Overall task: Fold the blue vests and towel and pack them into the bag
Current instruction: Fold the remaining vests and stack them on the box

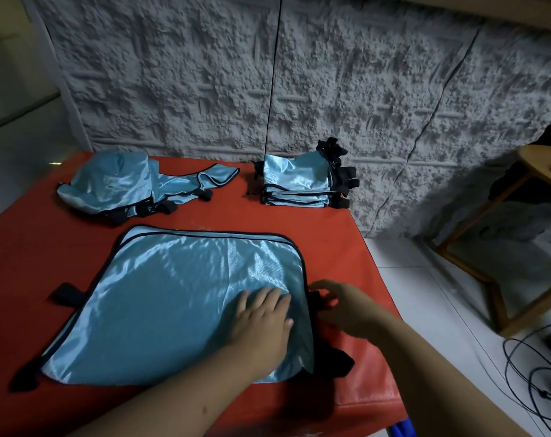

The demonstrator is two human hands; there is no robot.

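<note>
Red table (pixel 346 247) under a grey textured wall carries a blue vest (pixel 173 304) spread flat at lower centre, its long axis running from lower left to upper right. Left hand (pixel 263 316) lies open, palm down, on its right part. Right hand (pixel 340 305), fingers curled, pinches a black strap (pixel 315 299) at the vest's right edge. Folded stack (pixel 302 184) sits upper centre, a crumpled pile (pixel 116 181) upper left.

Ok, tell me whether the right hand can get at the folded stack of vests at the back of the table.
Probably yes. The right hand sits at the flat vest's right edge, and bare red table lies between it and the folded stack; nothing blocks a forward reach.
</note>
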